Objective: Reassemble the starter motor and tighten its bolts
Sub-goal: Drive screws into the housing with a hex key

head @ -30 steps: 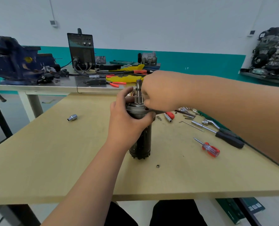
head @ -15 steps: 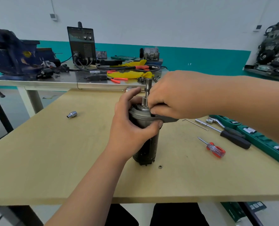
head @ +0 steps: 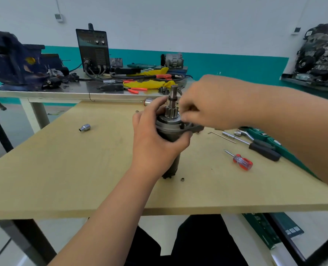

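The starter motor (head: pixel 169 129) stands upright mid-worktop (head: pixel 82 169), pinion shaft up. The left grip (head: pixel 151 143) wraps its upper housing. The right grip (head: pixel 213 100) curls at the top flange; blur hides whether it pinches anything. A small nut (head: pixel 182 179) lies beside the base, and a red screwdriver (head: pixel 241 162) lies further right.

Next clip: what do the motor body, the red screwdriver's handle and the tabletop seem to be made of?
The motor body looks like dark metal with a dull grey finish; a lighter machined ring shows near its top. The screwdriver handle seems glossy clear red plastic, see-through at the edges. The tabletop looks like matte pale board, perhaps laminate; no grain is visible.
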Demonstrator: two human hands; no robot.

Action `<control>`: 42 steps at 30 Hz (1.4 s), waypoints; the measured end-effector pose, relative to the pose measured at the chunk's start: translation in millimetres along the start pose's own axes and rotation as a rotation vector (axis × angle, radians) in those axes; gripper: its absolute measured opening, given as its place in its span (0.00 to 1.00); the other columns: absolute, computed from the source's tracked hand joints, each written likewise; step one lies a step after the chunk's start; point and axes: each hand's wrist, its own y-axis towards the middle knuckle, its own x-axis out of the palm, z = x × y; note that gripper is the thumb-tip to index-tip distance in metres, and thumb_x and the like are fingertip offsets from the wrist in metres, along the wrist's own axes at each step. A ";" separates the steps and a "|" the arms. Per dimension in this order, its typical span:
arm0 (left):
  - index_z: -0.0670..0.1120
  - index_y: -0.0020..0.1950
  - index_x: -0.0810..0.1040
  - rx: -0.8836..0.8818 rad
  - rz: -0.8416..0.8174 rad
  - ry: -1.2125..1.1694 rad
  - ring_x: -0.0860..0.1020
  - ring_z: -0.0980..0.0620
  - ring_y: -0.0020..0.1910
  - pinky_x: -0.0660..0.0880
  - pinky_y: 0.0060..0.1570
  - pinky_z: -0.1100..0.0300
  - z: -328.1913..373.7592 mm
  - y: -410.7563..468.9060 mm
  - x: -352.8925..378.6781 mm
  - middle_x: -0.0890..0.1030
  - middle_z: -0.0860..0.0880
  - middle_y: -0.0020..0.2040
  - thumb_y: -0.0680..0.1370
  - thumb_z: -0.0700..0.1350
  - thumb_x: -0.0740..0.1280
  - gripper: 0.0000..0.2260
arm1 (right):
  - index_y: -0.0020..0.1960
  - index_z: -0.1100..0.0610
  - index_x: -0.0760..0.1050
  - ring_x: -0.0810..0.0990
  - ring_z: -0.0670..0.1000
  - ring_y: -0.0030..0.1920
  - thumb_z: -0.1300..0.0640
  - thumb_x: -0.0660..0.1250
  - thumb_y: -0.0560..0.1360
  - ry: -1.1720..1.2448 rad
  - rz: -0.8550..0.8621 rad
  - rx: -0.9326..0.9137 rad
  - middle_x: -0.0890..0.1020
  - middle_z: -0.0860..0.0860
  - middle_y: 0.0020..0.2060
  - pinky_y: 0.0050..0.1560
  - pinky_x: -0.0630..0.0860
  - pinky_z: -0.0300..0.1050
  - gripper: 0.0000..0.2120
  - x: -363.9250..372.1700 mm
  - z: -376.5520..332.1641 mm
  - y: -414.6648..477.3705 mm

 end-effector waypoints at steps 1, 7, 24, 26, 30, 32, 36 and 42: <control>0.51 0.69 0.69 0.009 -0.003 0.003 0.68 0.57 0.58 0.64 0.54 0.77 0.0 -0.3 0.0 0.70 0.68 0.53 0.64 0.45 0.79 0.35 | 0.41 0.45 0.72 0.72 0.42 0.36 0.49 0.60 0.79 0.011 -0.025 -0.033 0.75 0.42 0.34 0.35 0.68 0.41 0.09 1.2 1.6 -2.7; 0.60 0.67 0.65 0.029 -0.015 -0.017 0.68 0.63 0.60 0.64 0.55 0.78 -4.6 0.3 -2.4 0.67 0.77 0.54 0.64 0.53 0.76 0.35 | 0.55 0.49 0.76 0.76 0.51 0.54 0.48 0.52 0.81 -0.200 -0.030 -0.204 0.78 0.46 0.51 0.49 0.72 0.45 0.15 4.3 1.6 -3.9; 0.56 0.69 0.67 -0.049 0.002 0.007 0.64 0.69 0.58 0.63 0.53 0.79 -0.3 1.9 3.7 0.69 0.69 0.53 0.63 0.54 0.74 0.35 | 0.46 0.47 0.74 0.70 0.46 0.36 0.49 0.57 0.81 -0.027 0.027 0.018 0.73 0.43 0.34 0.37 0.69 0.44 0.09 11.5 2.3 -4.1; 0.57 0.69 0.67 -0.044 0.002 0.001 0.64 0.68 0.58 0.63 0.54 0.79 -1.9 1.7 3.1 0.69 0.70 0.53 0.63 0.55 0.74 0.35 | 0.46 0.46 0.73 0.71 0.48 0.40 0.48 0.57 0.81 -0.020 0.046 -0.051 0.73 0.42 0.35 0.42 0.73 0.47 0.08 13.8 3.5 -2.7; 0.66 0.66 0.64 -0.043 -0.014 -0.019 0.65 0.69 0.59 0.63 0.54 0.79 -3.9 2.9 -0.4 0.69 0.76 0.52 0.62 0.57 0.73 0.34 | 0.53 0.49 0.75 0.76 0.51 0.50 0.49 0.54 0.81 -0.134 0.013 -0.190 0.79 0.48 0.48 0.51 0.74 0.49 0.12 11.9 9.1 4.2; 0.66 0.65 0.64 -0.049 -0.020 -0.032 0.66 0.69 0.59 0.64 0.54 0.79 -5.6 2.9 -1.9 0.70 0.73 0.52 0.62 0.56 0.74 0.34 | 0.56 0.50 0.76 0.76 0.50 0.53 0.49 0.54 0.81 -0.149 0.033 -0.253 0.79 0.47 0.51 0.50 0.69 0.42 0.14 12.6 13.0 7.7; 0.64 0.65 0.65 -0.058 -0.036 -0.047 0.67 0.67 0.60 0.65 0.55 0.77 -8.2 3.6 -2.9 0.71 0.69 0.54 0.63 0.55 0.75 0.34 | 0.55 0.52 0.79 0.75 0.49 0.50 0.52 0.58 0.81 -0.032 0.094 -0.339 0.80 0.48 0.49 0.45 0.60 0.38 0.12 18.0 19.1 9.6; 0.60 0.67 0.66 -0.100 -0.130 -0.130 0.75 0.50 0.62 0.74 0.61 0.51 -6.6 6.3 -12.6 0.76 0.50 0.60 0.63 0.54 0.76 0.34 | 0.52 0.57 0.82 0.78 0.52 0.46 0.57 0.63 0.80 0.072 0.178 -0.412 0.82 0.52 0.44 0.46 0.63 0.38 0.09 22.2 24.7 6.3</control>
